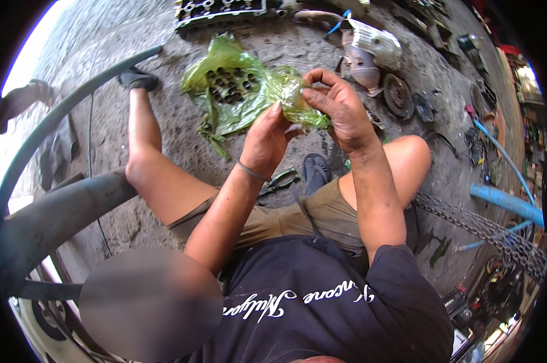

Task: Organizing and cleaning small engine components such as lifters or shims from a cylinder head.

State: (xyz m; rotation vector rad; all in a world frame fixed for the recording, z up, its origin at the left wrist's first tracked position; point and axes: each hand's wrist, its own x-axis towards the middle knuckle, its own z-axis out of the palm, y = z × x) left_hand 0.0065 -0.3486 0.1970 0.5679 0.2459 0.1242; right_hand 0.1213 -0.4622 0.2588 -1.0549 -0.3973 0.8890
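Observation:
A thin, translucent green plastic bag (234, 118) lies partly spread on the ground ahead of me, its right part gathered up between my hands. Several small, dark, round metal parts (231, 86) sit in a cluster on its spread left part. My left hand (266, 138) is closed on the near edge of the bunched plastic, thumb and fingers pinching it. Opposite it, my right hand (340, 109) pinches the bag from the right, thumb and index finger close together. Whether anything lies inside the gathered part I cannot tell.
An engine cylinder head (219, 11) lies beyond the bag. To its right are a rusty exhaust part (361, 63) with a heat shield and a round disc (398, 97). Pliers (279, 181) lie between my legs. A chain (479, 227) runs at right; a thick pipe (67, 202) stands at left.

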